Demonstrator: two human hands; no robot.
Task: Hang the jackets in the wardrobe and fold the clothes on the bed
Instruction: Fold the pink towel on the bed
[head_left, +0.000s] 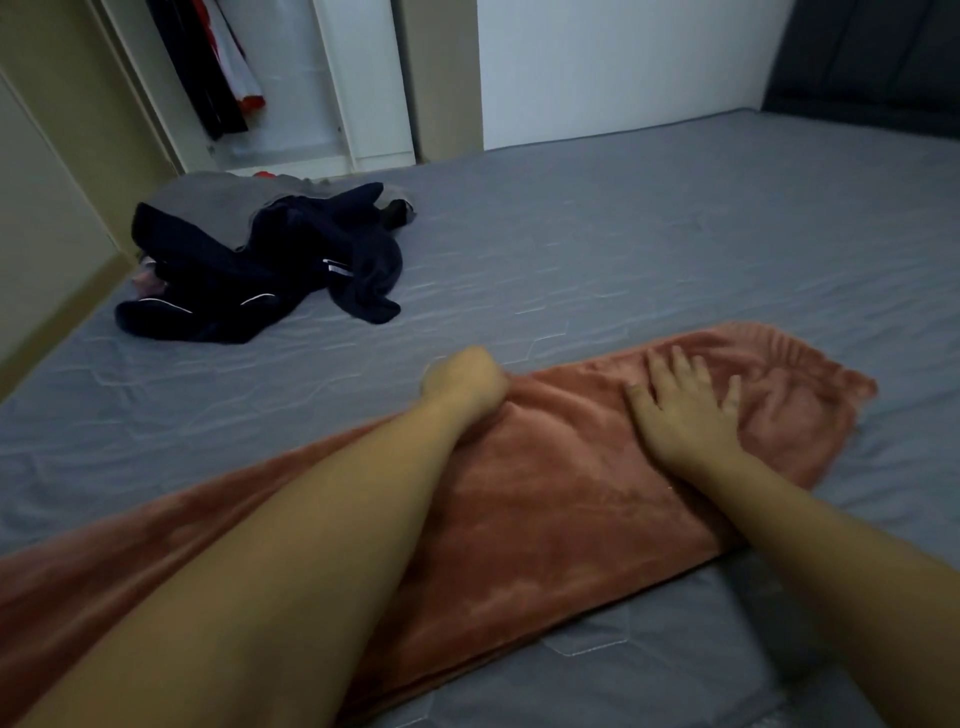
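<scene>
A fuzzy salmon-pink garment (545, 499) lies stretched in a long strip across the near part of the grey bed (649, 244). My right hand (685, 405) presses flat on it near its right end, fingers spread. My left hand (467, 382) sits at the garment's far edge with its fingers curled over the fabric; the fingertips are hidden. A heap of dark navy and grey clothes (260, 260) lies at the bed's far left corner. The open wardrobe (291, 83) stands behind it, with a dark and red-white jacket (218, 67) hanging inside.
A white wall and a beige pillar run along the bed's far side. A dark padded headboard (872, 52) stands at the upper right. A beige wardrobe door (47, 208) borders the left.
</scene>
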